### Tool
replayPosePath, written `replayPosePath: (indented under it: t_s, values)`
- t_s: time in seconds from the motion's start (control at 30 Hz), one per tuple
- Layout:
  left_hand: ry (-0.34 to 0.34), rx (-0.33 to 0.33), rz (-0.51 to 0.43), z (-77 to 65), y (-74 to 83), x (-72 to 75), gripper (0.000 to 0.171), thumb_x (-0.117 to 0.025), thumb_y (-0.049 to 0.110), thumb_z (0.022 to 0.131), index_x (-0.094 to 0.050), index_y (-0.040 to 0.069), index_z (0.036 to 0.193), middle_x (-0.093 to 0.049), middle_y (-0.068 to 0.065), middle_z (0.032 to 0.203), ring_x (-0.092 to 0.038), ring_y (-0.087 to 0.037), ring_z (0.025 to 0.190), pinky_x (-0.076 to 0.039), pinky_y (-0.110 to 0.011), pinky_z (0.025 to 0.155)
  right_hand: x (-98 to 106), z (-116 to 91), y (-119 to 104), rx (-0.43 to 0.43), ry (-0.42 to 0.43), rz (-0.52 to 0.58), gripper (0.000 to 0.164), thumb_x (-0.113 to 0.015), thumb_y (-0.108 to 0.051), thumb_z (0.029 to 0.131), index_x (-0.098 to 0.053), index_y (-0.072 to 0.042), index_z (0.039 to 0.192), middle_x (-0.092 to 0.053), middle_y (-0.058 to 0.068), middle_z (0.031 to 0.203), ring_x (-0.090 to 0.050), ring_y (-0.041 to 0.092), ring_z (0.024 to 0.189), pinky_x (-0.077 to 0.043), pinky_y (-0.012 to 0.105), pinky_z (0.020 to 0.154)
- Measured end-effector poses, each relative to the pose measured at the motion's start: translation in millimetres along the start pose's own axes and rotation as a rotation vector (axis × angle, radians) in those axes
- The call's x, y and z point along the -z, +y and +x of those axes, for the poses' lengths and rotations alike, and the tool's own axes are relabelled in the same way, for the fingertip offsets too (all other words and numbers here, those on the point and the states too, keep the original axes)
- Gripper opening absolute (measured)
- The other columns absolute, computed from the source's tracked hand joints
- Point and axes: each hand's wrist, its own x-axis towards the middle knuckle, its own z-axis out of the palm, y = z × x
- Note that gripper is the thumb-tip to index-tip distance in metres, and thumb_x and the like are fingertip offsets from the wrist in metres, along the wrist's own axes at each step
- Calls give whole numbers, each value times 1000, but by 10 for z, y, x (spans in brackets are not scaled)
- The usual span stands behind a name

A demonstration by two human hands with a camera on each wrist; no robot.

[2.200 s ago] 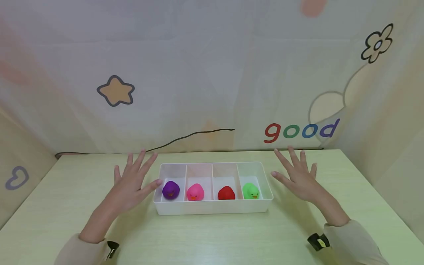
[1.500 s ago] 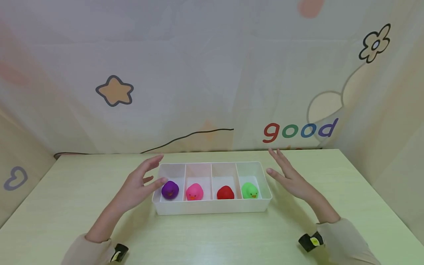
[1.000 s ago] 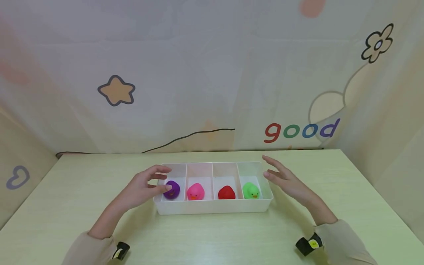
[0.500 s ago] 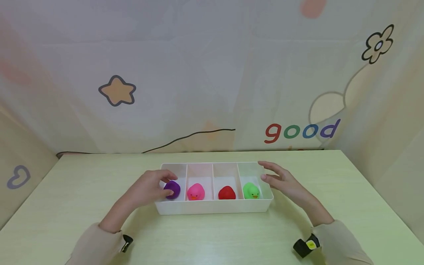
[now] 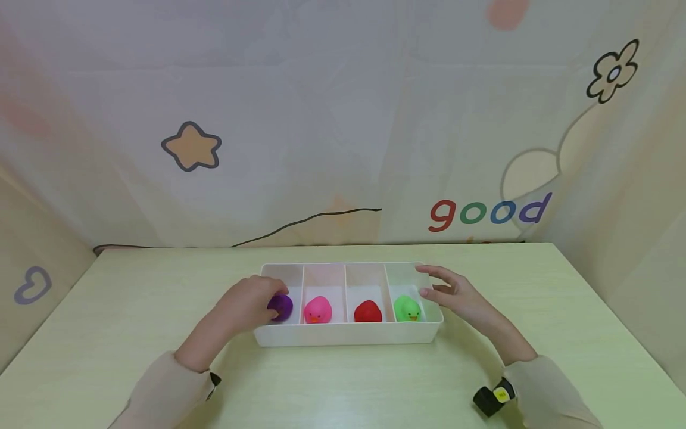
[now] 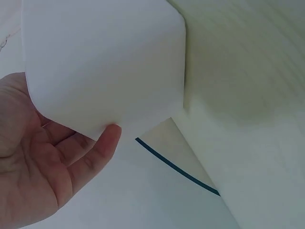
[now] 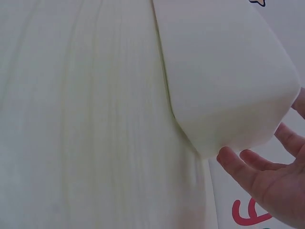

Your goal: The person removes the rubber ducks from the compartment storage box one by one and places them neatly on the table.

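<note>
A white four-compartment tray [image 5: 343, 335] stands on the table with one small toy per compartment. At its left end my left hand [image 5: 248, 305] reaches over the rim, thumb and fingers curled about a purple toy duck [image 5: 283, 306], which they partly cover. In the left wrist view one finger of that hand touches the tray's outer wall [image 6: 105, 71]. My right hand [image 5: 460, 296] hovers at the right rim, fingers loosely bent and holding nothing, near a green toy duck [image 5: 407, 308]. Between them sit a pink toy duck [image 5: 318, 310] and a rounded red toy [image 5: 368, 311], its face unseen.
The pale wooden table [image 5: 332, 381] surrounds the tray. A printed curtain [image 5: 300, 137] hangs along its back edge and at both sides. Black wrist devices [image 5: 489, 400] sit under the sleeves.
My left hand has gone from spread fingers beside the tray to curling round the purple duck. My right hand has moved left to the right rim, its fingers less spread.
</note>
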Motion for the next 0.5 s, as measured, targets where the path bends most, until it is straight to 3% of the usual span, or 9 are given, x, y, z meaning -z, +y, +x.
replayPosePath:
  t_s: [0.3, 0.5]
  values:
    - [-5, 9, 138, 42, 73, -14, 21, -75, 8, 73, -65, 1, 89, -65, -8, 81, -58, -21, 71, -50, -32, 65, 13, 23, 54, 7, -14, -20, 59, -60, -25, 88, -35, -7, 138, -25, 20, 143, -34, 50, 121, -40, 54, 92]
    - [-16, 25, 147, 67, 83, -18, 19, -75, 9, 73, -65, 2, 88, -64, -8, 79, -56, -19, 67, -49, -31, 63, 8, 34, 97, -1, -9, -26, 59, -61, -25, 87, -36, -9, 138, -27, 19, 142, -37, 47, 120, -41, 53, 92]
